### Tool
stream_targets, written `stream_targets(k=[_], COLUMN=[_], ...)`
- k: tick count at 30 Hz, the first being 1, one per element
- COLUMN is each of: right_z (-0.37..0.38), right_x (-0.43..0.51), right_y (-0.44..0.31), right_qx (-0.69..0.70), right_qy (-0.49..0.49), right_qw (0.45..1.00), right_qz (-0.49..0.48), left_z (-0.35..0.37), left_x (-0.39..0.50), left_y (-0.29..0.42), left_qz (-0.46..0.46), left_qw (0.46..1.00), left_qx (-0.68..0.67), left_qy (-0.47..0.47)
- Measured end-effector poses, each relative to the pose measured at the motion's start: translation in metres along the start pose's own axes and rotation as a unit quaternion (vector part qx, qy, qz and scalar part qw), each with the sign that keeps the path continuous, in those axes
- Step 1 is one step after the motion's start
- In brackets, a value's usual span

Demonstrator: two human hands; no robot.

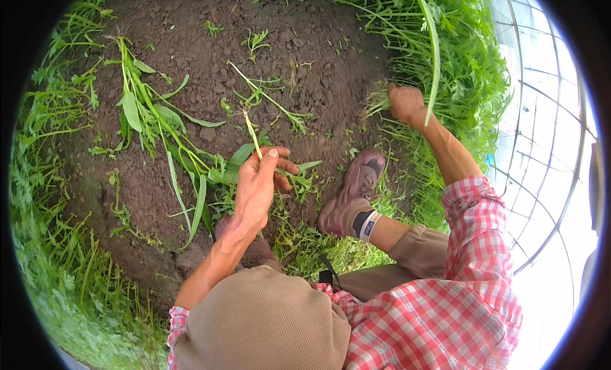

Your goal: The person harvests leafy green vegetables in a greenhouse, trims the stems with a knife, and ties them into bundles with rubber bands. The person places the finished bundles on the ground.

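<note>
My left hand (pixel 260 179) is at the middle of the view, above the soil. A pale plant stem (pixel 251 131) with small roots at its tip is pinched between its thumb and forefinger; something red shows beside the thumb. My right hand (pixel 405 102) is closed around the lower stems of feathery-leaved green plants at the right edge of the bare soil. Pale stem bases and fine roots (pixel 377 101) stick out on its left side. A pulled-up broad-leaved weed (pixel 157 114) lies on the soil, roots at the upper left, its leaves reaching towards my left hand.
Dense feathery greens (pixel 458 69) stand at right, more (pixel 57 255) at left. Brown soil (pixel 324 59) with loose sprigs lies between. My shoe (pixel 355 193) rests near trampled greens. A long pale green stem (pixel 433 50) arches over my right wrist. A curved framework with sheeting (pixel 544 131) stands at far right.
</note>
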State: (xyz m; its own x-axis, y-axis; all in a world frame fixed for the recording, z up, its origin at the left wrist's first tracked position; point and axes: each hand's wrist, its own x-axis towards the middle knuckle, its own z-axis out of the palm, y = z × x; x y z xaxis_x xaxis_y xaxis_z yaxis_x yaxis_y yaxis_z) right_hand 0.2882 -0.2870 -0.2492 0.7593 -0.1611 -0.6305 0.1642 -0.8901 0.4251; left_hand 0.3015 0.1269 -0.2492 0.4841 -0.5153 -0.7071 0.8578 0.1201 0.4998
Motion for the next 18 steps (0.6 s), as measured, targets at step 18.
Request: stream_targets(k=[18], right_z=[0.036], right_x=[-0.061], right_y=[-0.03], right_qx=[0.028], right_qy=[0.006], right_qw=[0.996], right_qz=[0.085], left_z=[0.001], left_x=[0.008], left_y=[-0.002], left_qz=[-0.011], left_qw=[1.0], left_qx=[0.005], left_qy=[0.001])
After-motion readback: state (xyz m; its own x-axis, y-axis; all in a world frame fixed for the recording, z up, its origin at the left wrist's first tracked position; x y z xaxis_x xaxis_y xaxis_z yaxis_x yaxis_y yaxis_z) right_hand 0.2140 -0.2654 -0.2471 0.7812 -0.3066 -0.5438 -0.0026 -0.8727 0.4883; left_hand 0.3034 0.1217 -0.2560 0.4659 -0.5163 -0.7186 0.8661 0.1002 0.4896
